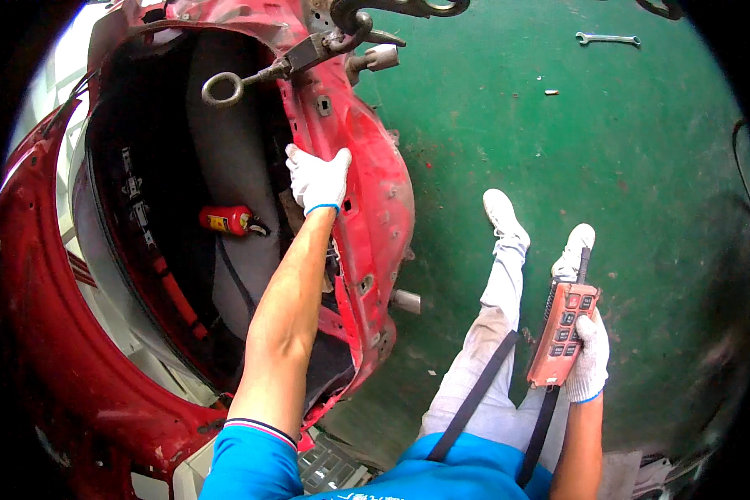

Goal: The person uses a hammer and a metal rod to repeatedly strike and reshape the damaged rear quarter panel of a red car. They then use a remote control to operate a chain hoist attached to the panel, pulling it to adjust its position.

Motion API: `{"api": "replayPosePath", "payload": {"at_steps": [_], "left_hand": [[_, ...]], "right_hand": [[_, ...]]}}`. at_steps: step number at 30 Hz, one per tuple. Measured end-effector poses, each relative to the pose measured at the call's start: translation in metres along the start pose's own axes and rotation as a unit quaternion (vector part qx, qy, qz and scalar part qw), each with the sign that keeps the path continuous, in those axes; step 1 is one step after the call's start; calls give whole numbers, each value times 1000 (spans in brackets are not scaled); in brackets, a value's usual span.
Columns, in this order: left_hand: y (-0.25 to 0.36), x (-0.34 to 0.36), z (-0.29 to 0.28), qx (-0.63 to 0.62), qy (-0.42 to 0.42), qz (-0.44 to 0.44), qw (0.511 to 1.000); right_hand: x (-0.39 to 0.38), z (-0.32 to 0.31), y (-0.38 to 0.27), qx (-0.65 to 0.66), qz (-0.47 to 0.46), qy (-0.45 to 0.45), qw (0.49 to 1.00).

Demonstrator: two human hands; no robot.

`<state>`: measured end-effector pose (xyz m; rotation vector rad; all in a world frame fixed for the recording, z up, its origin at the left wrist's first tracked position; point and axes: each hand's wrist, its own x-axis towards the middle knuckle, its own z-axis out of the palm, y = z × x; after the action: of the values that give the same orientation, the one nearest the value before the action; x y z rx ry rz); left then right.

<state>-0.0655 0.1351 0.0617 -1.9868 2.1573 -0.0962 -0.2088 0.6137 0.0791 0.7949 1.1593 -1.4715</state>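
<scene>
The gloved left hand [318, 179] lies flat, fingers spread, on the red car body shell [375, 192] at frame centre. The right hand [590, 358], fingers wrapped, grips an orange hoist remote [561, 333] at lower right. Hooks [346, 33] already hold the shell. Inside lies a red fire extinguisher [227, 220].

Small yellow label [218, 222] on red extinguisher [229, 220] inside red car shell [375, 192], no pkgs, signs or screens elsewhere
</scene>
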Motion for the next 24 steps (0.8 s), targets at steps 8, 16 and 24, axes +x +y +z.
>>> {"api": "replayPosePath", "payload": {"at_steps": [8, 16, 24], "left_hand": [[-10, 3, 3, -21, 4, 17, 1000], [-15, 8, 1, -163, 16, 33, 986], [-26, 22, 15, -282, 24, -2, 959]], "right_hand": [[-4, 25, -16, 5, 16, 3, 1000], [-1, 34, -18, 4, 26, -30, 999], [9, 62, -15, -6, 21, -28, 999]]}}
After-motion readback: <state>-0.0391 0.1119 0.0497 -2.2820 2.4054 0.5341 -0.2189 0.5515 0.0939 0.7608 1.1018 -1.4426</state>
